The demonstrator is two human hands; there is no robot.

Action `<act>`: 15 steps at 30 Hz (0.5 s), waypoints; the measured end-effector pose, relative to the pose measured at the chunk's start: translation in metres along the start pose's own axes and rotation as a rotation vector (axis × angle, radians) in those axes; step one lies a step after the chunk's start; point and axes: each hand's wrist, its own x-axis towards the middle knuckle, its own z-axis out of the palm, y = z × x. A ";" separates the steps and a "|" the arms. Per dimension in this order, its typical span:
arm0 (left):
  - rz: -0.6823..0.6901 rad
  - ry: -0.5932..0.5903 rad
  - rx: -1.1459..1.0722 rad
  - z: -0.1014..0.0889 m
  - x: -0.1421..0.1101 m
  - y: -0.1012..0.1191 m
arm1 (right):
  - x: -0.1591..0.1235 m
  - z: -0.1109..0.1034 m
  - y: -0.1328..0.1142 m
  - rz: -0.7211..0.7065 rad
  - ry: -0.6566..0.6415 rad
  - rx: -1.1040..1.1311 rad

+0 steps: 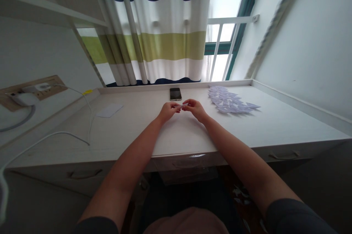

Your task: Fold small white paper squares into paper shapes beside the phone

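Note:
Both hands meet over the middle of the white desk (176, 136), pinching one small piece of folded white paper (182, 106) between them. My left hand (168, 112) is closed on its left end, and my right hand (195, 108) grips the right end with thumb and fingers. Fingers cover most of the paper, so its exact shape is hidden. Just behind the hands lies a dark-screened phone (175, 94). To the right of my right hand spreads a pile of pointed folded paper pieces (227, 100). Flat white paper (109, 110) rests at the left.
A white cable (90, 116) runs over the desk's left side from a wall socket panel (46, 86) with plugs in it. A raised rim (148, 87) edges the back, before a striped curtain (165, 43). Drawer handles (84, 174) show in front. Paper scraps (242, 194) lie below.

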 end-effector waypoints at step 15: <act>-0.039 0.129 -0.111 0.005 -0.001 0.007 | 0.002 0.003 -0.002 0.012 0.078 0.061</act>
